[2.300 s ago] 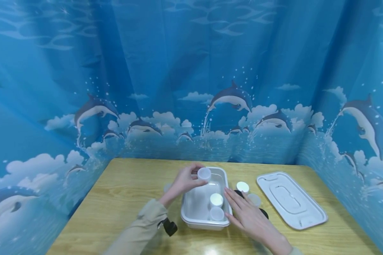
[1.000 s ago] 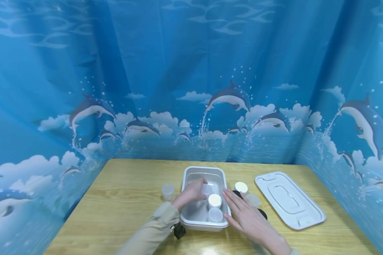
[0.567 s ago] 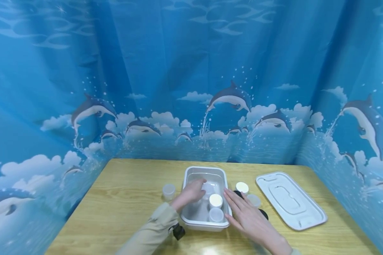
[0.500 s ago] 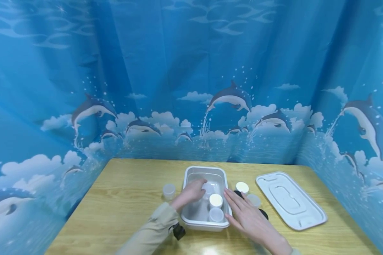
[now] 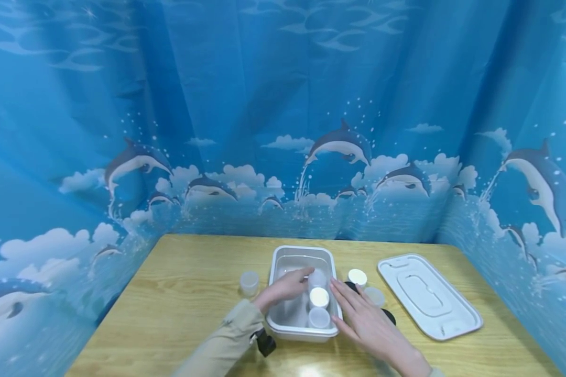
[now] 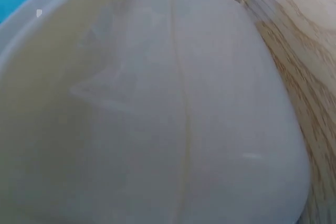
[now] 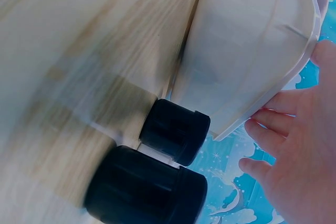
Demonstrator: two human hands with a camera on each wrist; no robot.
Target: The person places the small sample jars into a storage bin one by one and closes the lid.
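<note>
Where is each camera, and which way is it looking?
Head: worn on the head, looking forward and down at the wooden table; the left hand reaches into the white tub, the right hand rests on its rim.
Left wrist: pressed up against the tub's outer wall; no hand shows.
Right wrist: low by the table, facing the tub's rim; the right hand's fingers show.
All three share the tub.

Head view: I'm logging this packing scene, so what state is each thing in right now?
white tray: open, holds three small jars
third jar: in the tray, gripped by the left hand
right hand: fingers straight, resting on the tray's right rim
tray lid: off, lying flat on the table
jar by the left: standing on the table, outside the tray
</note>
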